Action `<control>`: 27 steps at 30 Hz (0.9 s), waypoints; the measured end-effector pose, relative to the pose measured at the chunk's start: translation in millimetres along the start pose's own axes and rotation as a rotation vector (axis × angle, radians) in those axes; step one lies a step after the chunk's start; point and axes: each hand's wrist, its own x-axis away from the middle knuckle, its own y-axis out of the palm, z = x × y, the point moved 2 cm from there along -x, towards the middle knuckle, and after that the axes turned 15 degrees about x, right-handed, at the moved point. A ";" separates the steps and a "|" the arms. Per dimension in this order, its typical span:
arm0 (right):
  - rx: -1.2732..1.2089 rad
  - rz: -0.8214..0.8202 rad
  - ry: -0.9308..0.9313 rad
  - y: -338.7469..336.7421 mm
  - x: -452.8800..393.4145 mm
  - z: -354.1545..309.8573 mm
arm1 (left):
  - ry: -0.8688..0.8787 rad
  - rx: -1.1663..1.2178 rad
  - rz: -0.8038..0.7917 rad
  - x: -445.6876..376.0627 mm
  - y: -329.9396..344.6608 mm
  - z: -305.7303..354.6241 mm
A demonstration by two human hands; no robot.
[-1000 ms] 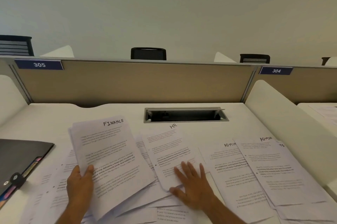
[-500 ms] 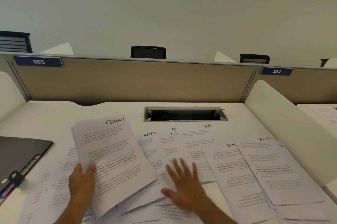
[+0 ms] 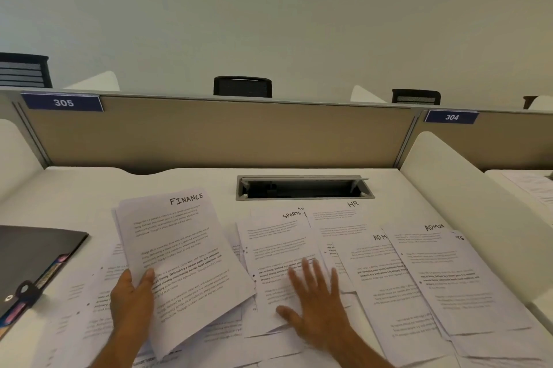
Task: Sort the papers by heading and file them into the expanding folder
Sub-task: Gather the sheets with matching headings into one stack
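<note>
My left hand (image 3: 131, 299) grips the lower edge of a small stack of sheets headed FINANCE (image 3: 176, 257), lifted a little off the desk. My right hand (image 3: 317, 305) lies flat with fingers spread on a sheet headed SPORTS (image 3: 278, 251). An HR sheet (image 3: 338, 221) lies behind it. Two ADMIN sheets (image 3: 431, 266) overlap at the right. More loose papers (image 3: 74, 307) spread under and around both hands. The black expanding folder (image 3: 33, 254) lies shut at the left edge, its coloured tabs showing along one side.
An open cable tray slot (image 3: 305, 188) is cut into the white desk (image 3: 89, 188) behind the papers. A beige partition (image 3: 215, 134) marked 305 closes the back. White side dividers (image 3: 466, 188) flank the desk. Chair backs stand beyond.
My right hand has pushed the HR sheet away to the right and back, uncovering the SPORTS sheet, and now rests on that. My left hand still holds the FINANCE stack.
</note>
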 end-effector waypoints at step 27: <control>-1.707 -0.235 0.509 -43.0 -52.8 35.7 | 0.247 -0.533 -0.424 33.1 28.0 3.4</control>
